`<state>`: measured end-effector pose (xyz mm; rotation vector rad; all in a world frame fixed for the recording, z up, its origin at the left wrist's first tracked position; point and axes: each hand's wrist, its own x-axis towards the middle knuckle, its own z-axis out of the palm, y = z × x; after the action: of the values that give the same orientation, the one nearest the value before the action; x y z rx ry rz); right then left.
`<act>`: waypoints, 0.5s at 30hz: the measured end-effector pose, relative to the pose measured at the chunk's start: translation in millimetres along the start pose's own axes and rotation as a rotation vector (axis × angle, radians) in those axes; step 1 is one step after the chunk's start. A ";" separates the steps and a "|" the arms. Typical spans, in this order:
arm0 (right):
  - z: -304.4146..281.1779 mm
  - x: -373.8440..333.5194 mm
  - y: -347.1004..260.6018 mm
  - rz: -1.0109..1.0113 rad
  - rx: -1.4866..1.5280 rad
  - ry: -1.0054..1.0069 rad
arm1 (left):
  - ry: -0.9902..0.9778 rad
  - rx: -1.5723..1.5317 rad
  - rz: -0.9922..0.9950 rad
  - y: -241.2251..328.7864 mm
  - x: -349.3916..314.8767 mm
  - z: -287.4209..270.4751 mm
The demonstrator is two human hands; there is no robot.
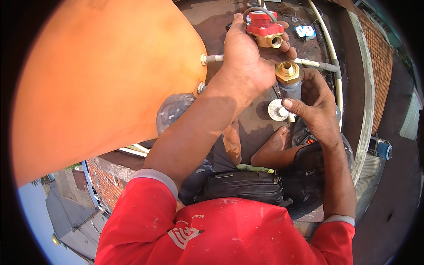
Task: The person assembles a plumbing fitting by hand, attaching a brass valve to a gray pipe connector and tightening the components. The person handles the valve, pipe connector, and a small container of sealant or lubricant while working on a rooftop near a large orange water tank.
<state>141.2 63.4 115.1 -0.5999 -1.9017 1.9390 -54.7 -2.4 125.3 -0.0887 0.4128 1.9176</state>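
Observation:
My left hand reaches forward, palm up, its fingers curled around a red-and-brass flow switch. A dark cable loops over the switch's top, and its round brass port faces back toward me. Just nearer and to the right, my right hand grips a grey plastic pipe fitting between thumb and fingers. A brass threaded connector sits on the fitting's upper end, pointing up. The connector is close to my left wrist and apart from the switch's port. Below the fitting is a white round plastic piece.
A big orange tank fills the left side, with pipe outlets on its edge. White pipes run along the right and across behind my hands. A blue-and-white packet lies at the far right. A black bag rests at my waist.

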 end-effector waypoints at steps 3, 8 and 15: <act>1.2 0.5 -0.9 0.006 -0.002 -0.006 | 0.018 0.006 0.018 0.5 -0.8 2.5; 3.2 1.1 -4.0 0.018 0.000 -0.008 | -0.021 0.057 0.062 1.4 1.5 -1.2; 2.4 0.9 -6.6 0.050 0.012 -0.003 | 0.047 0.206 0.082 8.4 -7.8 7.9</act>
<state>138.9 62.0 121.6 -0.6473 -1.8923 1.9815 -58.3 -9.5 136.8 0.0189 0.6523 1.9447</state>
